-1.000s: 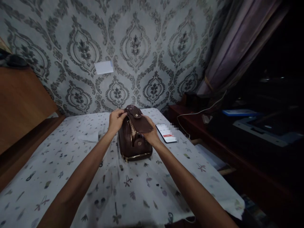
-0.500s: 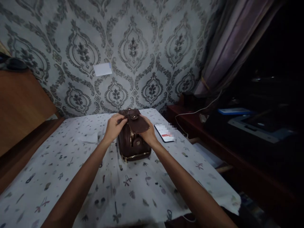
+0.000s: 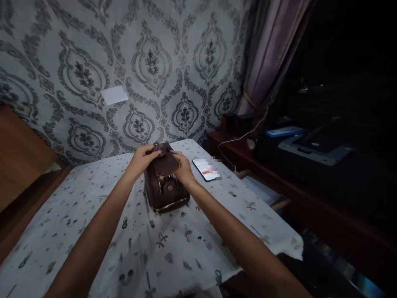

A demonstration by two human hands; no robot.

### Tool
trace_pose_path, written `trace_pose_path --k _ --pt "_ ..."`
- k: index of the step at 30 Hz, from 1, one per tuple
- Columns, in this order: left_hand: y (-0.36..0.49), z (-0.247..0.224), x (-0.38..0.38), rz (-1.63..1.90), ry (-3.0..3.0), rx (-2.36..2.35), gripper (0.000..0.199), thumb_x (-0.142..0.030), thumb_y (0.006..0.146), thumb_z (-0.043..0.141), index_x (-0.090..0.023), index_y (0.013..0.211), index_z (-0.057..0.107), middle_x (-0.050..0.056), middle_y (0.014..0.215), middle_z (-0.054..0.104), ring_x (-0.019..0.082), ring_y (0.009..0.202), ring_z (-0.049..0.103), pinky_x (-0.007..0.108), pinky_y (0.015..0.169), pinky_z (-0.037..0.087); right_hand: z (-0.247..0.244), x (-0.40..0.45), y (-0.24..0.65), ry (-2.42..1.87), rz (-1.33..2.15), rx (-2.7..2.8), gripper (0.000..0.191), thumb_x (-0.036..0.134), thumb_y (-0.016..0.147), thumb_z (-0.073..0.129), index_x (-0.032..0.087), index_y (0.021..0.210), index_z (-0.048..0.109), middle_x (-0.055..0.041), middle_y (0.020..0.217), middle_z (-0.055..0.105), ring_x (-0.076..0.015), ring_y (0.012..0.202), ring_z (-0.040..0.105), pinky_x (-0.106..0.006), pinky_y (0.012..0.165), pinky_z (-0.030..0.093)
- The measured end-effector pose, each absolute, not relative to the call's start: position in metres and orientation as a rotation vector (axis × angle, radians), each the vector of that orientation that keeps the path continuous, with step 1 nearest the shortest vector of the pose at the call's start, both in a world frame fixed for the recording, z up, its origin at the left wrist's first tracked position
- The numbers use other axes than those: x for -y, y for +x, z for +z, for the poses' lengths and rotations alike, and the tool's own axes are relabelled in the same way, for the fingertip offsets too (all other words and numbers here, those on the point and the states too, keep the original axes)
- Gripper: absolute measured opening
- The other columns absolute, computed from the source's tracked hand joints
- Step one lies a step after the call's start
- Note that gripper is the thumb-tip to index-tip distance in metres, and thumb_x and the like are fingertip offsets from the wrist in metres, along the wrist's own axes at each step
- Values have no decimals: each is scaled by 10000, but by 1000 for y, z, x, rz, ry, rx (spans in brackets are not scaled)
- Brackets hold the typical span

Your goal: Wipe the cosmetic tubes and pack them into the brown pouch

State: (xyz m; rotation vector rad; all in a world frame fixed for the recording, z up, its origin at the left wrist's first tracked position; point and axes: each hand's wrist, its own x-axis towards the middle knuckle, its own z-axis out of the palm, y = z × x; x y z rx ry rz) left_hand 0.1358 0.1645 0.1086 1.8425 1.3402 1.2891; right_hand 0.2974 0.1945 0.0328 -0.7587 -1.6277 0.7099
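A dark brown leather bag [image 3: 170, 198] with gold zips rests on the patterned white cloth [image 3: 167, 265]. Its front flap [image 3: 166, 164] is raised, and a round metal snap shows on the body below a partly open zip. My left hand [image 3: 141, 161] pinches the upper left of the flap near its strap, thumb on top. On the other side, my right hand [image 3: 183, 167] holds the flap's right edge, with some fingers hidden behind it. To the right of the bag lies a phone [image 3: 204, 170] with a lit screen.
A brown wooden panel [image 3: 25, 157] stands at the left. Behind is a patterned wall with a white card [image 3: 114, 94]. At the right are a dark red surface [image 3: 220, 142], a white cable [image 3: 245, 135], an open drawer [image 3: 260, 190] and a purple curtain [image 3: 263, 62].
The view has turned right, shifting everything leftward. My left thumb has moved over the strap at the top of the flap, and the flap sits higher, showing more of the zip opening.
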Motion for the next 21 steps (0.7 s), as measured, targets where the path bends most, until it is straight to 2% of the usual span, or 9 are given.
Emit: trace_pose_path --k 6,8,11,16,18,21 --pt "135 111 -165 1273 1899 -1409 293 -435 723 641 -157 765 726 20 777 692 189 790 598 287 755 446 31 -190 299 -692 773 1536 167 160 776 645 240 831 780 -61 1093 772 -266 1221 639 -431 1058 486" --pt "137 113 -167 1296 1844 -1418 315 -440 712 637 -155 805 732 29 802 711 194 793 606 292 756 457 30 -187 300 -664 820 1443 146 226 802 646 214 898 756 -70 1093 770 -256 1149 675 -416 1039 501" --pt "143 121 -173 1245 1832 -1436 325 -441 676 664 -157 821 725 23 775 704 190 759 601 278 699 455 26 -184 302 -714 840 1335 250 305 805 663 185 1018 711 -85 1093 762 -248 1038 704 -407 982 537" --pt "158 136 -191 1020 2011 -1501 370 -442 620 710 -169 866 756 18 770 715 191 742 601 265 654 442 17 -180 301 -746 754 1374 317 275 819 651 203 1121 715 -108 1287 711 -251 1235 641 -423 1106 468" --pt "163 137 -198 983 2036 -1519 323 -447 627 693 -170 787 740 10 688 672 173 681 566 256 602 407 12 -179 300 -744 712 1413 360 254 820 657 203 1171 717 -125 1368 670 -260 1303 604 -443 1146 435" --pt "168 134 -202 1003 2020 -1566 293 -467 652 670 -186 591 613 -29 522 500 122 533 425 245 499 300 5 -178 299 -745 672 1452 424 249 839 660 218 1260 697 -126 1421 637 -268 1354 568 -470 1177 406"
